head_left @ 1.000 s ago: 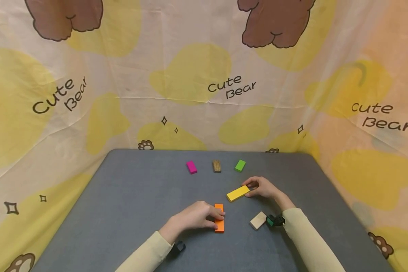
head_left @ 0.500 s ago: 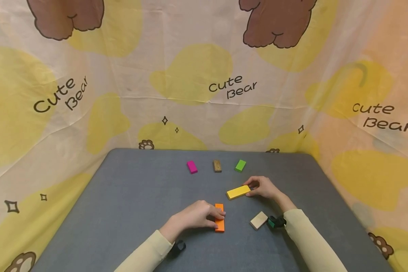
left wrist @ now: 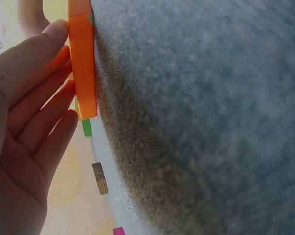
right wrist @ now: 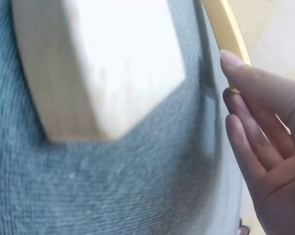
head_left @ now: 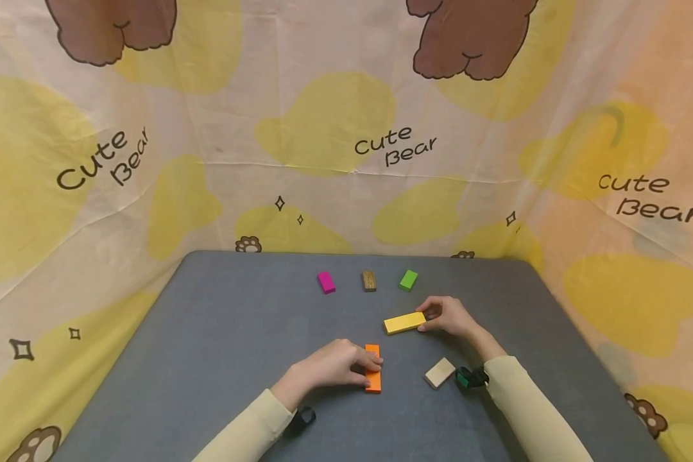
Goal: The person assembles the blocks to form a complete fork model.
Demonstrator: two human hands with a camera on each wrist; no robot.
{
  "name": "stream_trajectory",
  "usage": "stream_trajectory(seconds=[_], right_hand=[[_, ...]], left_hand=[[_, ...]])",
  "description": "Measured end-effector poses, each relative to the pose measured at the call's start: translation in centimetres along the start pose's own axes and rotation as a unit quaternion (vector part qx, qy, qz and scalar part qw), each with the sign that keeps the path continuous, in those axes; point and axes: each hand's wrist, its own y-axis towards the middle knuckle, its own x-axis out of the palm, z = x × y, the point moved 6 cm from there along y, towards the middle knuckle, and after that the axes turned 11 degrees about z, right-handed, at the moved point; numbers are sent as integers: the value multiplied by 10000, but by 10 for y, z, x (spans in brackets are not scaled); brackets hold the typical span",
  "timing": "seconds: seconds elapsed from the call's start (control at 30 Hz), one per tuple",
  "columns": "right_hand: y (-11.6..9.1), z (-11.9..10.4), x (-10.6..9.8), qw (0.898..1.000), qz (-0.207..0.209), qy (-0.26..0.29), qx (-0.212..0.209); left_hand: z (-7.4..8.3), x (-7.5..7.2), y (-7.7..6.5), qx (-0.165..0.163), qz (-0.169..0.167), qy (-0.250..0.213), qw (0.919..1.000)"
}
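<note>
My left hand [head_left: 337,364] is over an orange block [head_left: 373,382], its thumb at the near-left edge and its fingers reaching across the top. In the left wrist view, the orange block [left wrist: 83,68] lies flat on the table, and the fingertips are partly hidden at its upper edge. Farther back and to the right, my right hand [head_left: 449,317] pinches the right end of a yellow block [head_left: 404,323] between thumb and fingers. Only the end of the yellow block [right wrist: 228,27] appears in the right wrist view. A pale wooden block [head_left: 439,373] lies just in front of the right wrist.
Along the back of the grey table [head_left: 237,321] lie a magenta block [head_left: 326,282], a brown wood-grain block [head_left: 369,280] and a green block [head_left: 408,280], spaced apart. A printed cloth [head_left: 323,115] hangs behind and at both sides.
The yellow block has turned slightly, its left end swinging toward the back, and my right hand has shifted a little with it. My left hand and the orange block have stayed in place.
</note>
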Motion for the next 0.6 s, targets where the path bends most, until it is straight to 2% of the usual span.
stream_trajectory(seconds=[0.23,0.6], right_hand=[[-1,-14,-1,9996,39,116,-245],[0,-25,5,9993,-31,183,-316]], left_hand=[[-1,0,1,-65,-9,-41,10000],[-1,1,1,-100,-48,-23,9999]])
